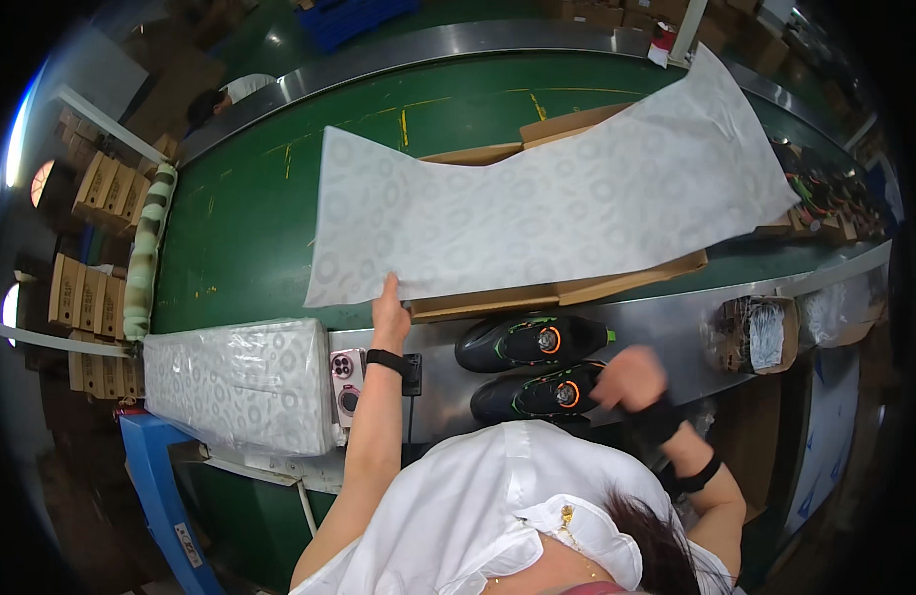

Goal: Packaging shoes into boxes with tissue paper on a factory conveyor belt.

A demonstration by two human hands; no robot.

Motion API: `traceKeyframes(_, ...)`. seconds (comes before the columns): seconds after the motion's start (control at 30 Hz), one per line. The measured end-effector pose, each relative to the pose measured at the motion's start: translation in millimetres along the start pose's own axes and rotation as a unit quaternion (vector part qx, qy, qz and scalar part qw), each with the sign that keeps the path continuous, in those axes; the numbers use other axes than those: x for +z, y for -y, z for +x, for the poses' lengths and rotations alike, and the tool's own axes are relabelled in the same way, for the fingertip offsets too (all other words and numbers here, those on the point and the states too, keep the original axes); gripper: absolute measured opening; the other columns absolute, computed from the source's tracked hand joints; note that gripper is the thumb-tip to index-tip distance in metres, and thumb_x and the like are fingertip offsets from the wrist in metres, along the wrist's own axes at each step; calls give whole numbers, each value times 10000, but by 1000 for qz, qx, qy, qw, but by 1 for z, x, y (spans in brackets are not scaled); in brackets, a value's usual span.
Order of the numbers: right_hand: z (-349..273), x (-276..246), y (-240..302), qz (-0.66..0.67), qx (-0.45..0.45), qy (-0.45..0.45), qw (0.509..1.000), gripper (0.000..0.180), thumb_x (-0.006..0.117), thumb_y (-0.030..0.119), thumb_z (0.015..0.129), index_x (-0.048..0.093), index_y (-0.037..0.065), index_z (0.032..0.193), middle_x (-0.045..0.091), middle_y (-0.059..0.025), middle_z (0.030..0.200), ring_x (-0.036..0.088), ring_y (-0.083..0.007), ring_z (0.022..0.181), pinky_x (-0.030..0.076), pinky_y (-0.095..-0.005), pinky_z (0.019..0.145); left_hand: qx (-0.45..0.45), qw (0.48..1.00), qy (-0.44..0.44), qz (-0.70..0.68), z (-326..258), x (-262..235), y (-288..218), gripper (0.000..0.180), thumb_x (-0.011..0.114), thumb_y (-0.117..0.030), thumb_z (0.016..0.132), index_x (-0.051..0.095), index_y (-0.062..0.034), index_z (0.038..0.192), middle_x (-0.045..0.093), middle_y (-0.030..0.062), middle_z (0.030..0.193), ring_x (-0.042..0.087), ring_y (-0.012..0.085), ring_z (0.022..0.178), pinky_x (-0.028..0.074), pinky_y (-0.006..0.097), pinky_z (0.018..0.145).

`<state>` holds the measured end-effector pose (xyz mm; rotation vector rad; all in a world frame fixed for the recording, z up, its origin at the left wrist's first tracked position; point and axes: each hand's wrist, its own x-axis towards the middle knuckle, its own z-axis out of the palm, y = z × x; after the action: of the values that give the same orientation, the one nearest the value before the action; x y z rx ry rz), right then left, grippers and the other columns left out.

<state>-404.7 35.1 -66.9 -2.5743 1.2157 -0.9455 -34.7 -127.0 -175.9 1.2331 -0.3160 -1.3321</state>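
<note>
A large sheet of white wrapping paper with a faint grey pattern lies over an open cardboard box, hiding most of it. My left hand pinches the sheet's near edge toward its left end. Two black shoes with green and orange trim lie side by side on the metal ledge in front of me, a farther shoe and a nearer shoe. My right hand is beside the right end of the nearer shoe. Motion blurs its fingers, so I cannot see whether they touch the shoe.
A plastic-wrapped stack of patterned paper sits at the left, beside a pink phone and a dark device. A small carton of clear packets stands at the right. Beyond the box runs a green belt; another person is farther back.
</note>
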Motion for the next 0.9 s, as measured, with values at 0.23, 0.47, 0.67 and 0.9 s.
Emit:
traceKeyframes(0.23, -9, 21, 65, -65, 104, 52, 991, 288, 683, 131, 563, 547, 19, 791, 487, -155, 911, 502, -311, 850, 430, -391, 708, -72, 996, 22, 46, -17, 2, 16, 489, 530, -301, 844, 386, 15, 1188, 454, 115, 1146, 458, 237, 1025, 413, 482, 791)
traceKeyframes(0.47, -7, 48, 53, 38, 186, 95, 977, 435, 687, 89, 581, 490, 48, 966, 549, -128, 716, 550, -307, 664, 413, -392, 611, 32, 994, 37, 103, -19, 11, 9, 406, 476, -297, 867, 406, -80, 1203, 475, 56, 1114, 489, 212, 983, 485, 390, 693)
traceKeyframes(0.67, 72, 24, 42, 206, 227, 64, 950, 307, 667, 142, 665, 494, 71, 909, 587, -85, 791, 595, -222, 708, 457, -319, 637, 17, 997, 37, 65, -5, 6, -15, 369, 436, -291, 870, 406, -93, 1180, 494, 77, 1089, 541, 225, 925, 494, 400, 646)
traceKeyframes(0.9, 155, 33, -28, 474, 547, -129, 678, 199, 607, 275, 766, 562, 98, 847, 433, 54, 536, 373, -36, 435, 297, -183, 393, 72, 992, -61, 78, -7, 13, -33, 398, 421, -209, 858, 378, -75, 1231, 511, 109, 1088, 544, 236, 932, 492, 415, 693)
